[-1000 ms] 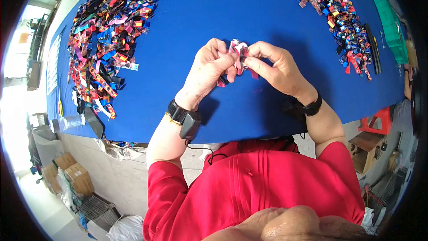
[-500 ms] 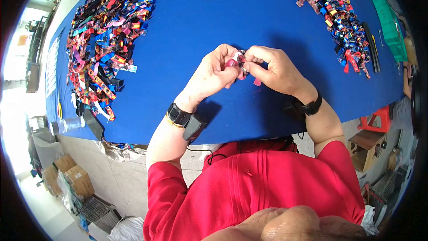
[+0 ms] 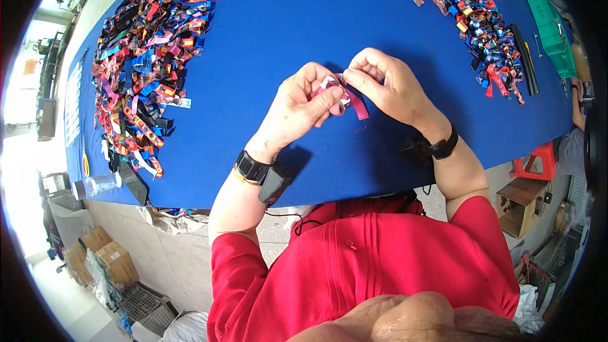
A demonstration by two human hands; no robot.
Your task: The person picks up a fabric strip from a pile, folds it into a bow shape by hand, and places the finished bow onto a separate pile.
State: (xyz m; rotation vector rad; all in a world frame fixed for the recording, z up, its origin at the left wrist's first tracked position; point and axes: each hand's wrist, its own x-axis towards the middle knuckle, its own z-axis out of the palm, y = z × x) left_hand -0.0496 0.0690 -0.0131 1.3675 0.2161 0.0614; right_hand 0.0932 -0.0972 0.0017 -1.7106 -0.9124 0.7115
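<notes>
My left hand (image 3: 301, 104) is closed, thumb and fingers pinching a bunched pink ribbon strap (image 3: 360, 108) with white and dark patches. The strap's flat pink tail hangs to the right, over the blue-covered table. My right hand (image 3: 392, 88) is closed too, its thumb and forefinger pinched at the upper edge of the bunched strap. Whatever small part lies between those fingertips is mostly hidden. Both hands are held above the middle of the table, in front of the red top.
A wide pile of loose printed straps (image 3: 145, 63) covers the table's left side. Several rows of folded straps (image 3: 472, 19) lie at right, beside dark strips (image 3: 524, 57) and a green tray (image 3: 548, 28). A clear bottle (image 3: 98, 185) and a phone-like dark slab (image 3: 133, 183) lie front left.
My right hand has risen slightly and drawn a little away from my left. More of the pink tail now shows, hanging below the fingers. My left hand stays nearly in place.
</notes>
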